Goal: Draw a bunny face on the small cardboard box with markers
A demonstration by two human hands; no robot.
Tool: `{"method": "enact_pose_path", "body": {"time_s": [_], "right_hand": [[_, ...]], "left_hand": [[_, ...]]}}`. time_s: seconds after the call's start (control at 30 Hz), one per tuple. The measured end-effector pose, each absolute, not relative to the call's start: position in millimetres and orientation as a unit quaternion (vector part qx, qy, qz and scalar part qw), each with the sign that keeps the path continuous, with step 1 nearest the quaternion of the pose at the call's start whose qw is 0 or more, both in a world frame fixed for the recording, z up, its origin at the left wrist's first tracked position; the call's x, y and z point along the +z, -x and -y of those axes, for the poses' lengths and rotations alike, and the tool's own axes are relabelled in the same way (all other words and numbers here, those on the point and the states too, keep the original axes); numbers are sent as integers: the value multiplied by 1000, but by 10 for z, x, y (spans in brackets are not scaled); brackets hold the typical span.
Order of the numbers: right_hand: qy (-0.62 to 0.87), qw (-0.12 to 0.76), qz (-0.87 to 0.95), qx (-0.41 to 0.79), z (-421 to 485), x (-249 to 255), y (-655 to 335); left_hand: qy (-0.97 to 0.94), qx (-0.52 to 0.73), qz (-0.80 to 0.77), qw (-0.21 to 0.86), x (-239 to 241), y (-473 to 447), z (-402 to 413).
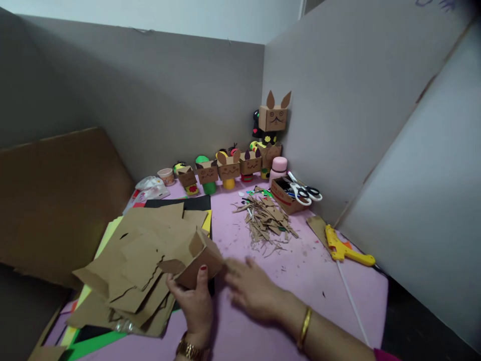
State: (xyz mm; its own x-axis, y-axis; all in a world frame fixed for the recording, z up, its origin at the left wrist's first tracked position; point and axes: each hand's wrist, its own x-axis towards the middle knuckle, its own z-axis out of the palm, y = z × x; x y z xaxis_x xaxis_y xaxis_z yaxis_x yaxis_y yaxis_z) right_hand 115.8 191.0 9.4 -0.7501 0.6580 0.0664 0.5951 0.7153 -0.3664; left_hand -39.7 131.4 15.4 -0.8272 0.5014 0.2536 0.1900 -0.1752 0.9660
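Observation:
A small open cardboard box (pixel 199 265) with an ear-shaped flap is gripped by my left hand (pixel 195 303), thumb against its near side. It is tilted over the edge of a pile of cut cardboard sheets (pixel 139 250). Close to the box's right corner is my right hand (pixel 255 288), its fingers stretched out and smeared by motion; nothing shows in them. Whether its fingertips touch the box I cannot tell. To the right of the pile lies a heap of cardboard scraps (pixel 266 218) on the pink tabletop (pixel 300 281).
Several cardboard animal-head figures (pixel 229 170) stand along the back, one raised figure (pixel 273 120) above them. A pink bottle (pixel 278 168) stands beside a box (pixel 287 200) holding scissors (pixel 304 193). A yellow glue gun (pixel 347 250) lies at right. Grey partitions (pixel 150 95) enclose the table.

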Motion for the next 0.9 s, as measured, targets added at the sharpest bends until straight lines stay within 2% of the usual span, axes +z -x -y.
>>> {"method": "enact_pose_path", "body": {"time_s": [0.07, 0.23, 0.43, 0.63, 0.9], "right_hand": [[299, 74, 933, 185, -1865, 64, -1198], [428, 98, 883, 166, -2043, 69, -1380], [296, 95, 930, 195, -1850, 28, -1134], [427, 182, 867, 181, -2091, -36, -1322], [381, 283, 851, 225, -1990, -171, -1158]], "left_hand": [[-276, 716, -632, 112, 147, 394, -1315], [-275, 713, -633, 121, 136, 392, -1311], [-288, 694, -643, 149, 98, 371, -1297], [-353, 646, -643, 211, 16, 400, -1306], [-527, 529, -613, 258, -44, 393, -1406]]}}
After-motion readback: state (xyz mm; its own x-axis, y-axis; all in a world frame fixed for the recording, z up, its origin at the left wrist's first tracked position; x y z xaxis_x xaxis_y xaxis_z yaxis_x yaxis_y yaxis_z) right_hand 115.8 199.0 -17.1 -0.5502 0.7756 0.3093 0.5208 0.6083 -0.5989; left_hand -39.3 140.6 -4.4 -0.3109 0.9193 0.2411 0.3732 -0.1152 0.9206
